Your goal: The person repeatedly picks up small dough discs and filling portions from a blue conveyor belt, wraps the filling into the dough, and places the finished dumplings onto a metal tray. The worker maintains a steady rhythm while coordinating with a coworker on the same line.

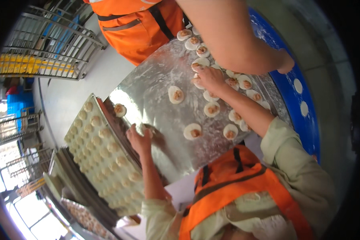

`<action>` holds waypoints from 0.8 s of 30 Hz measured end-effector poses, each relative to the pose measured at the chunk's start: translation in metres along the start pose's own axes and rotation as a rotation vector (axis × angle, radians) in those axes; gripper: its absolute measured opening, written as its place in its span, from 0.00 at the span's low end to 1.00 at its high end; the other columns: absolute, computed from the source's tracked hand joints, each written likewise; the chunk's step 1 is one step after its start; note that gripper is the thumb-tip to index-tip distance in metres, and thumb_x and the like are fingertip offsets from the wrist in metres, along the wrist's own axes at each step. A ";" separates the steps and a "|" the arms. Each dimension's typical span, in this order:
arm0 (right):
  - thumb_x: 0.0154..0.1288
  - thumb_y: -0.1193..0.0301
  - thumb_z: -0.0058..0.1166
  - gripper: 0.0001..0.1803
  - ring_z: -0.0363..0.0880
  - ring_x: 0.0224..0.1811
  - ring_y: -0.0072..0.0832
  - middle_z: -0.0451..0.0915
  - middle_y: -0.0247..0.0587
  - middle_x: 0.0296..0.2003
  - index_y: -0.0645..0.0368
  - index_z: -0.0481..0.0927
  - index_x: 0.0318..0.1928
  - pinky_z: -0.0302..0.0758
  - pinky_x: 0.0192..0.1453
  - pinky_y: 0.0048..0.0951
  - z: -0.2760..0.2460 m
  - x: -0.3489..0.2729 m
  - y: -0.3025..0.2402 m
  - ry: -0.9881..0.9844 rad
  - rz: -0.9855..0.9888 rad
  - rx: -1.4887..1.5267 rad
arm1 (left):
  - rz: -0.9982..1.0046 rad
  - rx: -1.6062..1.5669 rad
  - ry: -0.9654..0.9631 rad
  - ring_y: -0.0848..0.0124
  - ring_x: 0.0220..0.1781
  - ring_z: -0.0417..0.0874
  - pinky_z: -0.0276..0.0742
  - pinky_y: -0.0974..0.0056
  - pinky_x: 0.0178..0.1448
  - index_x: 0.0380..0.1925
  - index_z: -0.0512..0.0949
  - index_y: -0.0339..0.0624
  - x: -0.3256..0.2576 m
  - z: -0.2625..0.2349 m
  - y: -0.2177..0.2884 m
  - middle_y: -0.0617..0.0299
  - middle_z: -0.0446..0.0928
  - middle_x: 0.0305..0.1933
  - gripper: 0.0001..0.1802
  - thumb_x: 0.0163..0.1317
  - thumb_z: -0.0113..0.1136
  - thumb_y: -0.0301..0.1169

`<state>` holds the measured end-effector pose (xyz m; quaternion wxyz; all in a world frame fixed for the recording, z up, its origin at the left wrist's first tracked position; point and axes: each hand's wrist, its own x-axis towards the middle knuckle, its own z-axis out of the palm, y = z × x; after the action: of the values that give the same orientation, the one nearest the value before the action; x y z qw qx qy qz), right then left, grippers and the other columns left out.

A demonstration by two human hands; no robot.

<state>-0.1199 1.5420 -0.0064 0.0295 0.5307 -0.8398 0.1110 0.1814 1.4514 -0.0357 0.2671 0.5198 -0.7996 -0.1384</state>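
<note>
My left hand [141,142] is over the table's left edge, its fingers curled round a pale piece of dough [139,128] that they partly cover. A dough round topped with brown filling [119,110] lies at the edge just beyond it. My right hand [210,80] reaches into the cluster of filled rounds, its fingers pinched at a dough round [197,83] partly hidden under them. Another filled round [200,63] lies right by the fingertips. Apart from the cluster sit single filled rounds, one at mid-table [175,95] and one nearer me [193,131].
A floury metal table [156,80] spreads before me. To its left, a tray [104,148] carries rows of shaped dough pieces. A blue surface [308,124] with plain dough rounds curves along the right. Opposite, a co-worker's arm [228,36] crosses the table. Wire racks [48,48] stand far left.
</note>
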 end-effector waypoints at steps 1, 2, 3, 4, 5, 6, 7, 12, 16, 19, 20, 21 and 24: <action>0.46 0.61 0.54 0.20 0.74 0.32 0.36 0.74 0.42 0.31 0.56 0.71 0.41 0.71 0.31 0.36 0.002 -0.001 0.003 0.114 -0.064 -0.065 | 0.029 0.016 0.065 0.53 0.38 0.71 0.67 0.57 0.43 0.35 0.71 0.37 0.003 -0.004 0.004 0.50 0.71 0.34 0.17 0.42 0.57 0.30; 0.46 0.62 0.54 0.20 0.74 0.32 0.37 0.74 0.42 0.31 0.56 0.72 0.40 0.70 0.31 0.37 0.001 0.000 0.005 0.196 -0.111 -0.089 | 0.020 -0.075 0.013 0.53 0.39 0.71 0.66 0.57 0.44 0.35 0.71 0.38 0.007 -0.006 0.014 0.50 0.71 0.35 0.17 0.41 0.57 0.29; 0.45 0.64 0.54 0.19 0.74 0.31 0.37 0.74 0.43 0.30 0.56 0.72 0.40 0.70 0.31 0.38 0.000 0.004 0.006 0.278 -0.161 -0.116 | 0.010 -0.167 -0.039 0.54 0.40 0.70 0.66 0.57 0.45 0.35 0.71 0.38 0.010 -0.004 0.030 0.50 0.71 0.35 0.17 0.41 0.57 0.27; 0.44 0.65 0.54 0.19 0.74 0.30 0.37 0.74 0.43 0.29 0.56 0.72 0.39 0.70 0.31 0.38 -0.001 0.005 0.007 0.360 -0.207 -0.144 | 0.003 -0.260 -0.094 0.54 0.41 0.70 0.66 0.57 0.46 0.35 0.71 0.38 0.012 0.003 0.045 0.51 0.71 0.36 0.17 0.41 0.56 0.26; 0.45 0.63 0.54 0.19 0.74 0.30 0.37 0.75 0.44 0.29 0.58 0.72 0.38 0.70 0.32 0.39 -0.004 0.003 0.009 0.274 -0.144 -0.057 | 0.098 -0.295 -0.128 0.54 0.41 0.70 0.66 0.58 0.46 0.35 0.72 0.39 0.013 0.019 0.060 0.51 0.71 0.35 0.16 0.41 0.56 0.25; 0.46 0.61 0.53 0.19 0.75 0.31 0.37 0.75 0.45 0.28 0.59 0.73 0.37 0.70 0.33 0.39 0.000 0.001 0.006 0.193 -0.076 0.030 | 0.197 -0.331 -0.163 0.54 0.40 0.70 0.66 0.58 0.46 0.34 0.72 0.39 0.013 0.033 0.074 0.51 0.71 0.35 0.15 0.41 0.55 0.24; 0.47 0.59 0.53 0.20 0.75 0.31 0.37 0.75 0.46 0.28 0.61 0.73 0.36 0.70 0.34 0.39 0.006 -0.001 0.003 0.116 -0.002 0.118 | 0.296 -0.311 -0.245 0.55 0.37 0.71 0.67 0.58 0.43 0.34 0.72 0.38 0.013 0.040 0.086 0.51 0.71 0.34 0.15 0.41 0.55 0.23; 0.50 0.65 0.49 0.12 0.75 0.26 0.41 0.75 0.47 0.25 0.61 0.74 0.27 0.71 0.31 0.37 -0.013 -0.021 0.004 0.158 0.271 0.401 | 0.270 -0.529 -0.215 0.59 0.32 0.71 0.68 0.62 0.35 0.32 0.73 0.33 0.007 0.060 0.103 0.53 0.72 0.30 0.13 0.42 0.51 0.20; 0.48 0.68 0.50 0.08 0.73 0.23 0.37 0.72 0.42 0.22 0.55 0.72 0.30 0.69 0.27 0.35 -0.054 -0.102 0.076 0.214 0.307 0.414 | 0.115 -0.570 -0.274 0.68 0.29 0.68 0.65 0.69 0.29 0.31 0.73 0.33 -0.014 0.052 0.138 0.58 0.70 0.27 0.12 0.43 0.49 0.19; 0.46 0.71 0.53 0.11 0.72 0.33 0.40 0.72 0.40 0.30 0.55 0.72 0.33 0.70 0.35 0.37 -0.102 -0.176 0.184 0.475 0.818 0.311 | 0.246 -0.601 -0.452 0.71 0.28 0.70 0.66 0.70 0.28 0.30 0.72 0.33 -0.031 0.045 0.184 0.59 0.71 0.29 0.10 0.44 0.48 0.19; 0.45 0.69 0.54 0.13 0.71 0.38 0.41 0.72 0.43 0.33 0.54 0.73 0.35 0.70 0.39 0.38 -0.110 -0.192 0.217 0.485 0.979 0.098 | 0.235 -0.658 -0.528 0.71 0.28 0.71 0.67 0.70 0.28 0.30 0.72 0.33 -0.039 0.043 0.202 0.59 0.72 0.29 0.10 0.44 0.48 0.19; 0.43 0.68 0.55 0.15 0.70 0.40 0.41 0.71 0.45 0.35 0.55 0.73 0.36 0.70 0.41 0.38 -0.106 -0.214 0.257 0.378 1.024 0.052 | 0.280 -0.688 -0.684 0.69 0.28 0.72 0.68 0.70 0.29 0.31 0.72 0.34 -0.049 0.040 0.232 0.57 0.73 0.30 0.10 0.45 0.49 0.19; 0.40 0.68 0.55 0.19 0.69 0.43 0.41 0.71 0.48 0.39 0.56 0.75 0.38 0.69 0.45 0.37 -0.102 -0.235 0.297 0.104 1.060 0.080 | 0.655 -0.642 -0.845 0.62 0.30 0.75 0.70 0.66 0.31 0.33 0.73 0.36 -0.069 0.054 0.316 0.52 0.74 0.32 0.11 0.45 0.51 0.21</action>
<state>-0.2916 1.8944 0.0070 -0.0097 0.0281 -0.9852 0.1688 -0.0670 1.6441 0.0581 0.0991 0.0416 -0.8726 -0.4765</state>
